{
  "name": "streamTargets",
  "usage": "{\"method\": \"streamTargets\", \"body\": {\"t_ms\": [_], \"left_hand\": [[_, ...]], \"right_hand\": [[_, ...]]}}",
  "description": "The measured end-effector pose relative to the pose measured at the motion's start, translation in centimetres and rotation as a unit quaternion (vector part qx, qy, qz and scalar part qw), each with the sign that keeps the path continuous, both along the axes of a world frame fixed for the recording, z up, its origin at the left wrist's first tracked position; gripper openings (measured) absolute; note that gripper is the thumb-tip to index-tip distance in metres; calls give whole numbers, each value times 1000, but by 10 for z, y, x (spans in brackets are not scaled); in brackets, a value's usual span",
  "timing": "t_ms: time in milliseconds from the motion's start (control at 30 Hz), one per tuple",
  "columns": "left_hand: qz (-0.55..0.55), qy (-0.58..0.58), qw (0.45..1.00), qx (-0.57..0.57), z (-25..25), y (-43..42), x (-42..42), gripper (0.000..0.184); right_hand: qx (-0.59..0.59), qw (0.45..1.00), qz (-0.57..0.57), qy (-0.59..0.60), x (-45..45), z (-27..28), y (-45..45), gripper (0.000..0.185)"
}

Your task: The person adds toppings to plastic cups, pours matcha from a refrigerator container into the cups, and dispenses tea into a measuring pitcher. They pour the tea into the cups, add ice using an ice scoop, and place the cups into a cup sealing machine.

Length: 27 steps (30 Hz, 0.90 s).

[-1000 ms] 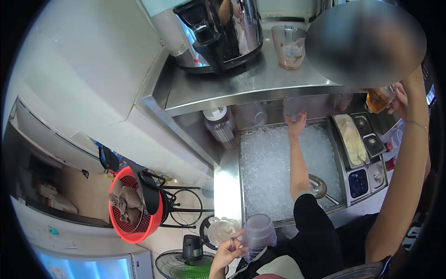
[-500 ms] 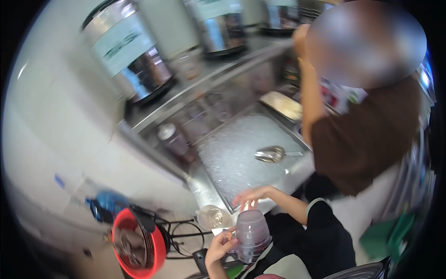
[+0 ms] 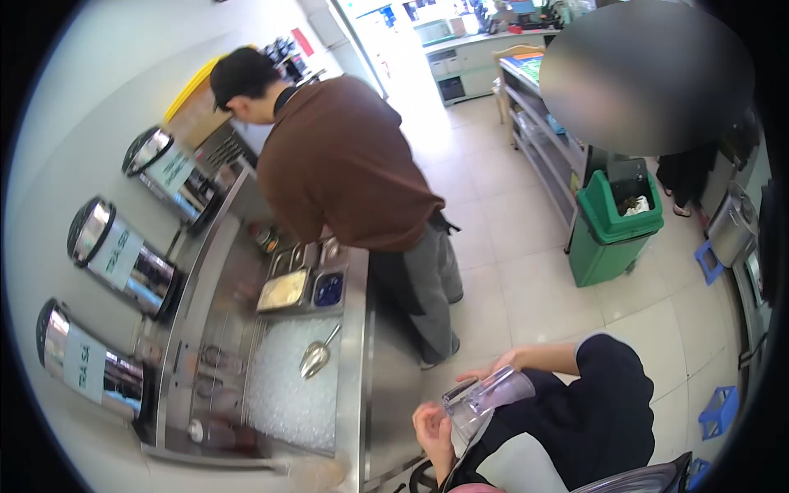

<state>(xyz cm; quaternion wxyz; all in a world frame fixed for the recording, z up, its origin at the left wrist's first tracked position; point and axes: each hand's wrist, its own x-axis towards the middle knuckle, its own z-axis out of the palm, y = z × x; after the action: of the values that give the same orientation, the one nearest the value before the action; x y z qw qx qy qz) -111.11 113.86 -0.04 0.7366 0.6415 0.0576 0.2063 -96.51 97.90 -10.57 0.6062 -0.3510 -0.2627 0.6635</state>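
A clear plastic container (image 3: 503,389), like a jug or stacked cups, is tilted in front of my body. My left hand (image 3: 433,431) has its fingers curled at the container's near-left edge. My right hand (image 3: 501,362) comes in from the right and grips its far side, with part of its fingers hidden behind the plastic. To the left, a metal scoop (image 3: 316,358) lies on crushed ice (image 3: 283,380) in the counter well. A blurred clear cup (image 3: 316,474) stands at the counter's near end.
A co-worker in a brown top (image 3: 345,164) bends over the counter (image 3: 352,378). Labelled metal dispensers (image 3: 123,255) line its back shelf, and food trays (image 3: 285,289) sit beyond the ice. At right are a green bin (image 3: 612,234), a shelf cart (image 3: 538,156) and blue stools (image 3: 719,412).
My view has swung right, bringing the floor and bin into sight. My right hand, earlier beside the ice, is now at the container, which has tipped over from upright. The co-worker now bends down.
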Motion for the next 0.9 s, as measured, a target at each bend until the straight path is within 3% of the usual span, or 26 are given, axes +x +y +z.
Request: {"method": "streamTargets", "body": {"t_ms": [133,200,233,300,367,400,433,500,600,667,733,767,800,900], "left_hand": [[-17,81,996,18,-58,-43,28,27],[-137,216,966,-37,-64,-72,62,25],[-144,209,967,-41,-64,-89,84,25],[-182,221,954,-90,-63,-135,133,29],[-199,264,941,-71,-57,-187,193,23],[-306,288,905,-70,-62,-207,221,22],[-403,318,856,-65,-65,-221,232,24],[-396,288,871,-38,-55,-261,267,32],[-423,283,861,-2,-40,-300,315,34],[-417,305,856,-27,-39,-314,346,34],[-410,332,849,-46,-41,-323,378,33],[-424,316,848,-34,-42,-326,397,33],[-438,299,848,-21,-43,-329,419,33],[-471,261,842,32,-40,-345,493,34]], "right_hand": [[-125,984,-124,-5,2,41,-81,83],[-142,973,-173,60,17,38,-122,76],[-146,971,-180,53,29,34,-142,76],[-103,969,-219,57,55,21,-194,74],[-133,967,-216,23,97,-50,-246,73],[-107,964,-240,26,108,-48,-273,77],[-186,949,-246,60,117,-2,-297,80],[-162,948,-274,12,143,6,-337,83],[-133,941,-297,-92,177,-44,-383,86],[-115,949,-283,-77,207,6,-393,88],[-89,957,-271,-56,239,-4,-408,90],[-71,953,-272,-114,255,-50,-416,94],[-50,945,-272,-174,276,-52,-416,99],[-19,928,-333,-165,342,-28,-424,98]]}}
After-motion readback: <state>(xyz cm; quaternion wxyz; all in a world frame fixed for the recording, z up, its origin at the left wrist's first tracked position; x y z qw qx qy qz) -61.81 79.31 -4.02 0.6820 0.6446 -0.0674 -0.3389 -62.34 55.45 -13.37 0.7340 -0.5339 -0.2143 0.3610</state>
